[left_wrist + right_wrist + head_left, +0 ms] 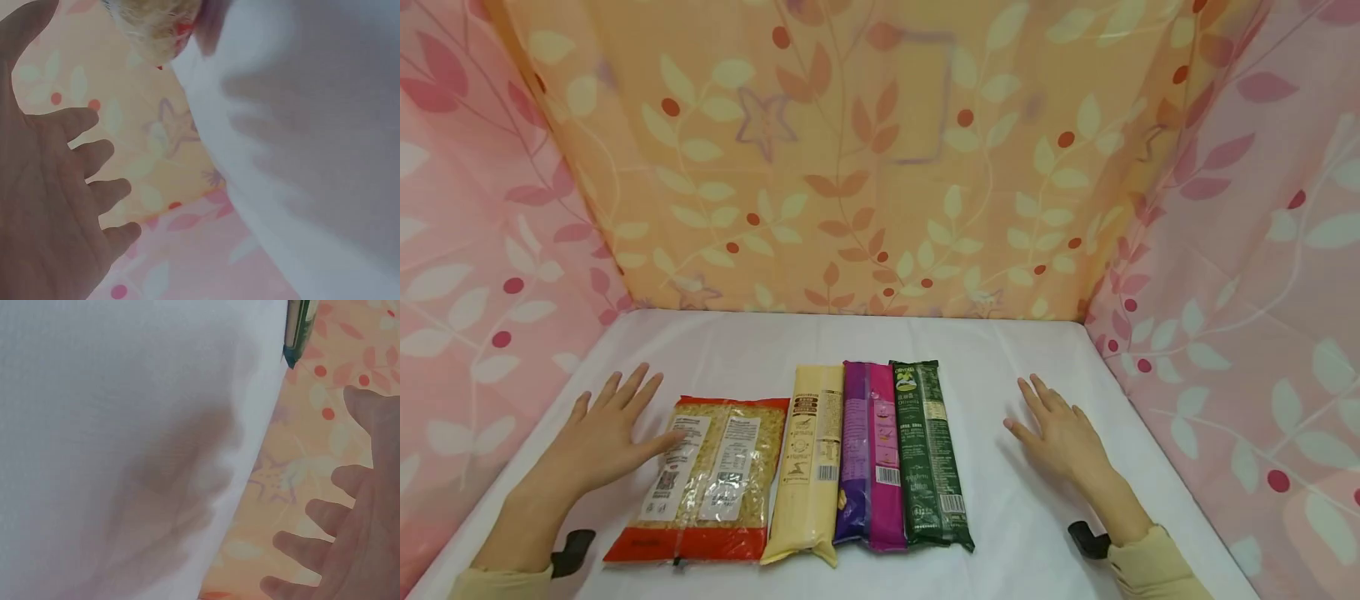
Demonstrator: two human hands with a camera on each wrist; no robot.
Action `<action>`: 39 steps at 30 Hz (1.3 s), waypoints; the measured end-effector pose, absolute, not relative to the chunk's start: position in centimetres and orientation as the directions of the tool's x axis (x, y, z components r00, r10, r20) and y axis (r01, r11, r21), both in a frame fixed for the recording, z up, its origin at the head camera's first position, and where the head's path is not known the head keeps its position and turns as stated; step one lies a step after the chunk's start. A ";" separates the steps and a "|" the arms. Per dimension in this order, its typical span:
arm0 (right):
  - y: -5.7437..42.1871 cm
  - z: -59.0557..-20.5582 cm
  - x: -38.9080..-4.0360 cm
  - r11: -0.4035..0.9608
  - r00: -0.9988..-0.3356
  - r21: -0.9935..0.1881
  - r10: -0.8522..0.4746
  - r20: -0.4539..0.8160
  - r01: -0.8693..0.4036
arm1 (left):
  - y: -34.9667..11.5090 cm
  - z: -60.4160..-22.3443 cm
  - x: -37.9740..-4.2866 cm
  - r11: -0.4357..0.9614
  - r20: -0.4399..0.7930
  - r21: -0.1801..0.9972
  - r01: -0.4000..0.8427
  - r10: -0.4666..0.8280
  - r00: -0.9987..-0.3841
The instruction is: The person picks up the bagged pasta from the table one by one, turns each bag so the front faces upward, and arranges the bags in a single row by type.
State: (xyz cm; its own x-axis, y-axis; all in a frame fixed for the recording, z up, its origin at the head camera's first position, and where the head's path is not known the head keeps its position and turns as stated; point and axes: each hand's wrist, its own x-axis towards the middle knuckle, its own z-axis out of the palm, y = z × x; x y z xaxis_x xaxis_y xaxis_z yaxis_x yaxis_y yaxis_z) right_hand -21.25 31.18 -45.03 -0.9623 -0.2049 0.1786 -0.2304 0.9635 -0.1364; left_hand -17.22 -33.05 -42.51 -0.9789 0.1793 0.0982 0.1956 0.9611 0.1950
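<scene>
Outspread left hand (602, 442) and right hand (1063, 437) flank four coloured plastic packets (808, 467); orange leaf-print fabric (880, 242) walls the white table (1007, 517)'s far edge.

I see a broad red-ended clear packet (707, 477), slim cream packet (809, 462), purple-pink packet (872, 457) and green packet (929, 455) lying flat, side by side.

From a distance I am watching through the head camera, which is looking forward and down over the bare left hand (598, 437), bare right hand (1060, 429) and flat white cloth (1007, 350); close by each palm, the tilted wrist cameras are facing forward, sharing the orange leaf-print fabric wall (865, 183) with it.
</scene>
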 end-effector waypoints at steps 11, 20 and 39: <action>30.8 -44.2 -20.5 0.915 -0.940 -0.289 -0.199 0.278 -0.280 | -30.4 -39.8 -19.1 0.925 0.241 0.145 0.351 0.311 -0.919; 29.0 -44.1 -19.5 0.825 -0.910 -0.435 -0.208 0.360 -0.361 | -26.6 -37.3 -21.1 0.862 0.334 0.162 0.480 0.410 -0.849; 24.2 -45.5 -17.1 0.680 -0.967 -0.696 -0.237 0.091 -0.232 | -15.0 -34.6 -27.6 0.630 0.224 0.415 0.656 0.628 -0.745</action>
State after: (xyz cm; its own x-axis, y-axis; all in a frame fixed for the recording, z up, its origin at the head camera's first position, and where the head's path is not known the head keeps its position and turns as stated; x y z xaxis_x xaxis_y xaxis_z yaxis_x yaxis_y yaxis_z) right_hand -17.07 24.23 -45.46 -0.9672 -0.2370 0.0910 -0.2320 0.6799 -0.6956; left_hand -27.63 -14.98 -34.58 -0.7452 0.6280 0.2244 0.6561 0.6301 0.4153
